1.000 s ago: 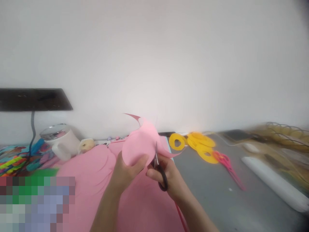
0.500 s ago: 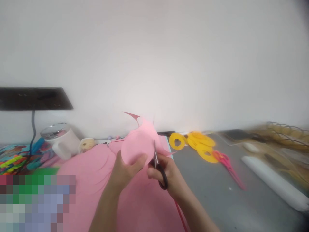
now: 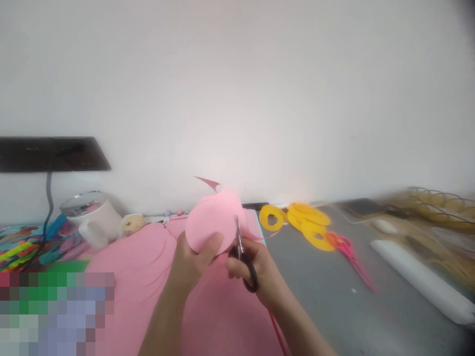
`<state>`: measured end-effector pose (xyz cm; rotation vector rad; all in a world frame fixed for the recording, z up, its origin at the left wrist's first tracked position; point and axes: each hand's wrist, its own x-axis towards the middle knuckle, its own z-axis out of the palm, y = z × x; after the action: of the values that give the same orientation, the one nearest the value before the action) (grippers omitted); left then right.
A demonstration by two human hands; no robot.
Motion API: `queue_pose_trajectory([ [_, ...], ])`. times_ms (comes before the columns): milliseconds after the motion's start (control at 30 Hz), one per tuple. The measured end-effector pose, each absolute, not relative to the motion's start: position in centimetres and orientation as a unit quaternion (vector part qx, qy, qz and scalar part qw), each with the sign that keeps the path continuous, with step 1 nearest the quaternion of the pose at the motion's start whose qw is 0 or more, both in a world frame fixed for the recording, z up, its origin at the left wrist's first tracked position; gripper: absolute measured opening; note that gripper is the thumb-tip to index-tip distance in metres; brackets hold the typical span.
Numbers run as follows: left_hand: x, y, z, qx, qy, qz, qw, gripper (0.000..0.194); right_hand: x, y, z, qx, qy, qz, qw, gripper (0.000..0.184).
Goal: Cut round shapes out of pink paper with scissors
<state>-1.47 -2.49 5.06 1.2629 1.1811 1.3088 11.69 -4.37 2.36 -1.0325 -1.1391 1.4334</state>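
My left hand (image 3: 195,262) is closed on a round pink sheet (image 3: 210,220), paper or thin foam, with the thumb on its near face. A thin, pointed offcut strip (image 3: 208,182) still curls up behind the sheet's top edge. In my right hand (image 3: 256,269) is a pair of black-handled scissors (image 3: 249,271), blades pointing up along the sheet's right edge. Below both hands lies larger pink material (image 3: 222,316). Several overlapping pink rounds (image 3: 129,252) are spread to the left.
A white mug (image 3: 98,222) with a shiny lid stands at the back left, by a dark panel (image 3: 52,153) with a cable. Yellow rings (image 3: 311,225) and pink scissors (image 3: 351,257) lie on the grey surface (image 3: 308,301) at right, beside a long white object (image 3: 419,282).
The pink sheet has turned slightly in my left hand, and its offcut strip has shifted right and a little down. The scissors stay at the sheet's right edge.
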Motion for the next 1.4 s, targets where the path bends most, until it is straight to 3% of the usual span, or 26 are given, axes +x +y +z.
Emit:
queue_pose_trajectory([
  [433,-1.52,-2.59,4.95,0.519,0.492,0.513,0.475,0.019,11.74,-4.25,2.35,-0.377,-0.483,0.606,0.507,0.038],
  [1400,-1.53,-2.80,5.50,0.535,0.482,0.497,0.484,0.016,11.69,-4.16,1.82,-0.403,-0.489,0.588,0.503,0.026],
])
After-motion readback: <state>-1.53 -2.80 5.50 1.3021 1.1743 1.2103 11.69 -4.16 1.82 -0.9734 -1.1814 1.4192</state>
